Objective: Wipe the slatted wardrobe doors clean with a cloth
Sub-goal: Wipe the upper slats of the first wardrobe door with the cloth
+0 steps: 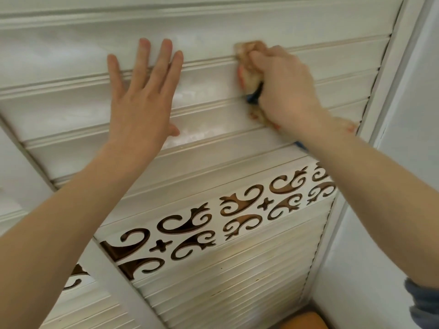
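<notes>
Pale bluish wall (413, 115) at the right, orange object (301, 321) at its foot, soft even light.

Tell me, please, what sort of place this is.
Probably a bedroom at home: a white slatted wardrobe door with a band of brown scroll cut-outs, a plain pale wall beside it, a crumpled orange cloth in the right hand.

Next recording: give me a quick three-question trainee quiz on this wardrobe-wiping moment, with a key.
1. True or false: the left hand rests on the slatted wardrobe door with its fingers straight.
2. Which hand grips the cloth? A: left. B: right. C: both.
3. Fill in: in the picture, the band of scroll cutouts lies ___ both hands.
Key: 1 true; 2 B, the right hand; 3 below.
</notes>
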